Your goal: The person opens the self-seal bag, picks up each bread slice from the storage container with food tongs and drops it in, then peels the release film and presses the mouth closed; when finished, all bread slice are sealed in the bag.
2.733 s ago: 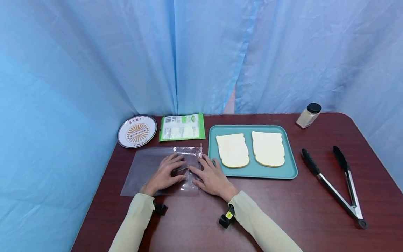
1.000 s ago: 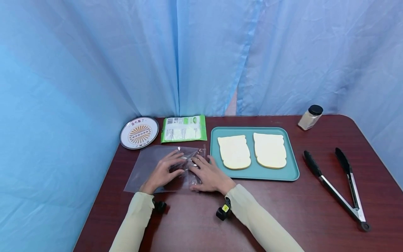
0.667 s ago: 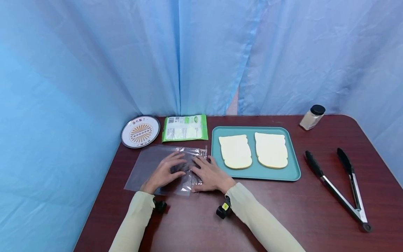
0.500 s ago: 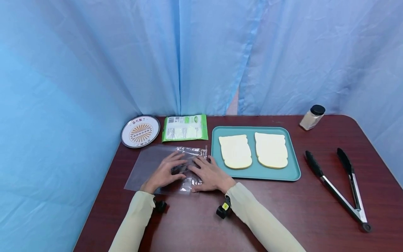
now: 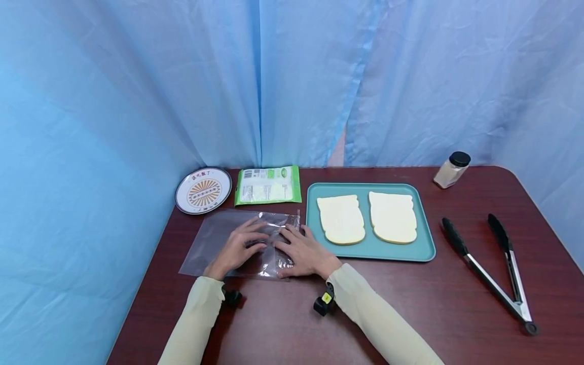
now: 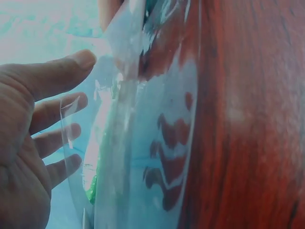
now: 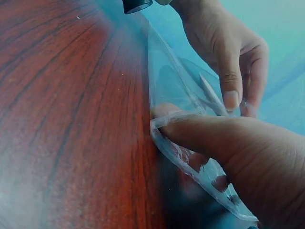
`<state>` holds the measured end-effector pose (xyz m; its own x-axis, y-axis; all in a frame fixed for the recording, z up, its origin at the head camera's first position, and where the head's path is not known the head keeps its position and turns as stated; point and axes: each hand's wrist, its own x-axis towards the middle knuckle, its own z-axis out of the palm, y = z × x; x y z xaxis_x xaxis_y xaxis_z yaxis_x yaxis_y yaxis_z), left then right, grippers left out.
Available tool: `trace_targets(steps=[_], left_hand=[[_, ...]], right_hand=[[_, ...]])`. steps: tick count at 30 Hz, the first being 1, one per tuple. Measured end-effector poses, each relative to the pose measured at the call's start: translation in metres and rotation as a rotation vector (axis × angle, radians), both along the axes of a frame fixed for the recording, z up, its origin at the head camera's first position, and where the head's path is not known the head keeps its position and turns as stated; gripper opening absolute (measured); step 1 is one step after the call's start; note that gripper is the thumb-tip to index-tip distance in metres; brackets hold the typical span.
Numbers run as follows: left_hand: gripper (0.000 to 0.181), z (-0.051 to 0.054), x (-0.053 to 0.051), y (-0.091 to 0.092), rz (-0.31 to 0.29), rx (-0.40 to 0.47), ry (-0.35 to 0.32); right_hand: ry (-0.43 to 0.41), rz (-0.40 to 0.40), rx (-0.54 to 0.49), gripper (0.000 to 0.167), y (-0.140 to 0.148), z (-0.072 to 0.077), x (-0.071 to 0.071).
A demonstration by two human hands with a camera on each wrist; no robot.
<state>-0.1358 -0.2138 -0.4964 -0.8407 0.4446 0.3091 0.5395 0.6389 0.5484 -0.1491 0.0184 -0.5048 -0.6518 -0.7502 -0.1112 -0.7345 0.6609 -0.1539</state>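
Observation:
A clear plastic bag (image 5: 207, 243) lies on the dark red table, its crinkled right end catching the light. My left hand (image 5: 238, 248) rests over the middle of the bag with fingers apart. In the left wrist view, the thumb of my left hand (image 6: 28, 109) stands away from the fingers, and film shows across the fingers. Spread on the bag's right end is my right hand (image 5: 304, 253). In the right wrist view, the thumb of my right hand (image 7: 238, 148) lies against the film's raised edge; its other fingers are mostly hidden there.
A teal tray (image 5: 365, 253) holds two bread slices (image 5: 341, 219). Behind the bag are a green-and-white packet (image 5: 268, 186) and a patterned plate (image 5: 203, 191). Tongs (image 5: 493, 279) lie spread at right, and a black-lidded jar (image 5: 451, 171) stands tilted in view near the back edge.
Over these seconds my right hand has shifted left and closer to my left hand on the bag. The reflections and creases at the bag's right end have changed. The tray and packet have not been touched.

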Motion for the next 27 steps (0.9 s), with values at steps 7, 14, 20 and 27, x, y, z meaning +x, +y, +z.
trace_targets(steps=[7, 14, 20, 27], left_hand=[[0.02, 0.0007, 0.0002, -0.0011, 0.02, 0.063, 0.014], [0.02, 0.0021, 0.001, -0.0022, 0.038, 0.113, 0.038], [0.02, 0.0014, 0.0017, -0.003, 0.05, 0.12, 0.007], [0.019, 0.0003, 0.0036, -0.0011, 0.059, 0.135, 0.019]], right_hand=[[-0.009, -0.001, 0.001, 0.078, -0.0003, 0.0014, -0.0009], [-0.028, -0.007, -0.002, 0.081, -0.0012, 0.0022, -0.0028], [-0.019, -0.004, -0.002, 0.081, -0.0011, 0.002, -0.004], [-0.02, -0.011, -0.009, 0.08, 0.0, 0.003, -0.0045]])
